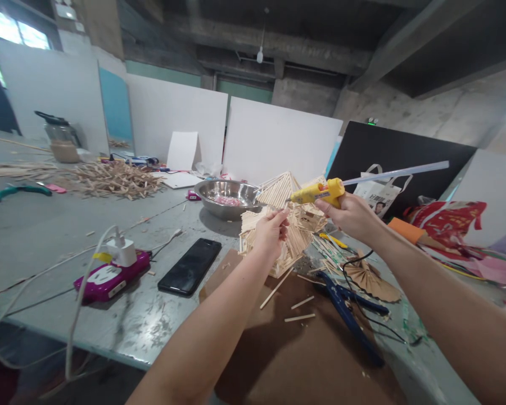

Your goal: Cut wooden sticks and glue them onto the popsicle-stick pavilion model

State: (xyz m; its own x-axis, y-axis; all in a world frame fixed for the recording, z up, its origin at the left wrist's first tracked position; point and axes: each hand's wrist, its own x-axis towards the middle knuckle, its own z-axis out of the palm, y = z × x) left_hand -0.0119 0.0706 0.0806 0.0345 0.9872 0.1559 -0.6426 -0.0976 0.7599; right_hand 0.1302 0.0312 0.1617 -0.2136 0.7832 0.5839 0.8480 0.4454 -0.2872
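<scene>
My right hand (354,216) grips a yellow hot glue gun (320,193). A long clear glue stick (398,171) juts from the gun's back end, and its nozzle points left. Just below the nozzle, my left hand (272,230) is closed in a pinch. What its fingertips hold is too small to make out. Behind and below both hands stands a model built of thin wooden sticks (280,191), with slanted, roof-like panels. My hands partly hide it. The model rests at the far end of a brown cardboard sheet (287,354).
Blue-handled pliers (349,315) and loose sticks lie on the cardboard. To the left are a black phone (189,265), a purple power strip (112,278) with cables, and a steel bowl (225,211). Farther back lies a stick pile (118,179). A folded paper fan (373,281) lies right.
</scene>
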